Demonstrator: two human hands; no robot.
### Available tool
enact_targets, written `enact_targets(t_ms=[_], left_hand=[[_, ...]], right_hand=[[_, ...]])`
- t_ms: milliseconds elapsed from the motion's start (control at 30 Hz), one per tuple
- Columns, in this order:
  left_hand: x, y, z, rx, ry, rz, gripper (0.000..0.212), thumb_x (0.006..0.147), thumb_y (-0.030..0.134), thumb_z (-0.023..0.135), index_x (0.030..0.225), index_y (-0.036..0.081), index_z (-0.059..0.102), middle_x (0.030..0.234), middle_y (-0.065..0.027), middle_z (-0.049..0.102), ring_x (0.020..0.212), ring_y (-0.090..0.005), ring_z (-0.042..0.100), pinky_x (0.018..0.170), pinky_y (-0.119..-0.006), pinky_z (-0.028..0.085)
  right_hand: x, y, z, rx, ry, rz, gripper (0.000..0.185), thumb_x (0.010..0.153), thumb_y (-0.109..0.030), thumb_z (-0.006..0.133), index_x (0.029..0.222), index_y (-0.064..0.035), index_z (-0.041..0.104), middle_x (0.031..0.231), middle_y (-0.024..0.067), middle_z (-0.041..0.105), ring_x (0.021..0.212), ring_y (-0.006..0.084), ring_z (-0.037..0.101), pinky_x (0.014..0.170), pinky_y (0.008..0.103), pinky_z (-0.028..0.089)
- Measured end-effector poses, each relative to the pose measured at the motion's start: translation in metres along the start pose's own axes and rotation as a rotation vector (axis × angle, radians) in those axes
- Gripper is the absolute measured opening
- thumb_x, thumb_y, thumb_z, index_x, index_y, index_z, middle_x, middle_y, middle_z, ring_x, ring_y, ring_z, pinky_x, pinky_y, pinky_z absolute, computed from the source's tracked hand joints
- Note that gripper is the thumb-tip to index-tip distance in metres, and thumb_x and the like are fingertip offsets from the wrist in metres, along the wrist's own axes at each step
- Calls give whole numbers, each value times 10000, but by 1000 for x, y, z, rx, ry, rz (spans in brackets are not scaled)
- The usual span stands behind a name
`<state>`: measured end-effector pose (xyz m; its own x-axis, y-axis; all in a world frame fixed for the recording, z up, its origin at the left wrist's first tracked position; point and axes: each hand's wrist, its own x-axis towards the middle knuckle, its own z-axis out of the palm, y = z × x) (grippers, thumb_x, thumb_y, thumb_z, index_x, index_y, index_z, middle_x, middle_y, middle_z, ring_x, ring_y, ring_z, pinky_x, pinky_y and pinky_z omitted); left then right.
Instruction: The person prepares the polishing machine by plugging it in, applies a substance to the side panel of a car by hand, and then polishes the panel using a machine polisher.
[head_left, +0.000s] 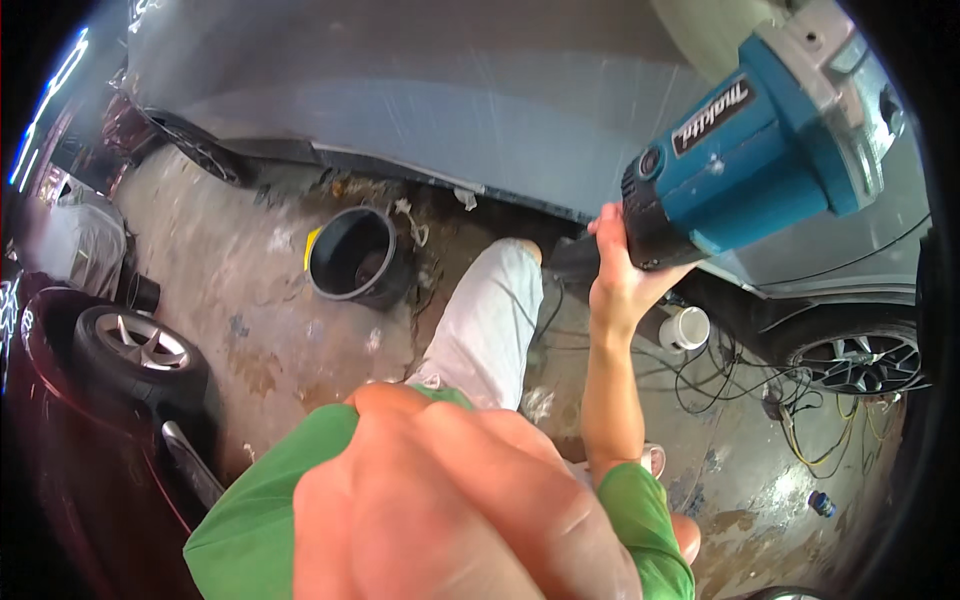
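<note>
A blue Makita power tool (739, 161) with a silver-grey gear head and black rear end fills the upper right, beside a grey car body panel (450, 127). My right hand (626, 266) is wrapped around the tool's black rear part. The gear head's underside is hidden, so I cannot tell whether it touches the car. Very close to the camera, at the bottom middle, my left hand (442, 502) shows blurred, with large bent knuckles. Its fingertips are hidden, and whether it holds anything cannot be seen.
A black bucket (352, 255) stands on the stained floor, left of my knee (487, 315). Behind my right forearm are a white tub (684, 330), tangled cables (720, 375) and a car wheel (862, 356). A dark red car (97, 450) flanks my left; a blue-capped container (822, 503) lies lower right.
</note>
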<state>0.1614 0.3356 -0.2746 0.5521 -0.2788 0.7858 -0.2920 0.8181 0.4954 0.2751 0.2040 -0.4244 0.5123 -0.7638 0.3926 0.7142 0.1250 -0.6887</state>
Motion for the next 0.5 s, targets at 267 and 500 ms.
enact_targets(t_ms=[267,500], left_hand=[[-9,-8,11,105,-18,-3,85,810,99,774,865,135,720,993,-27,664,921,-200,610,772,-288,531],[0,-33,2,-101,-259,-8,105,792,105,784,877,133,728,998,-24,679,965,-213,595,812,-282,516]], right_hand=[[-15,9,8,-109,-100,9,1182,660,-61,844,1526,-7,42,1395,178,314,1278,273,375,1066,395,343],[-8,-6,7,-170,-168,-79,1189,662,14,787,1535,-56,-18,1372,183,357,1174,257,503,967,378,466]])
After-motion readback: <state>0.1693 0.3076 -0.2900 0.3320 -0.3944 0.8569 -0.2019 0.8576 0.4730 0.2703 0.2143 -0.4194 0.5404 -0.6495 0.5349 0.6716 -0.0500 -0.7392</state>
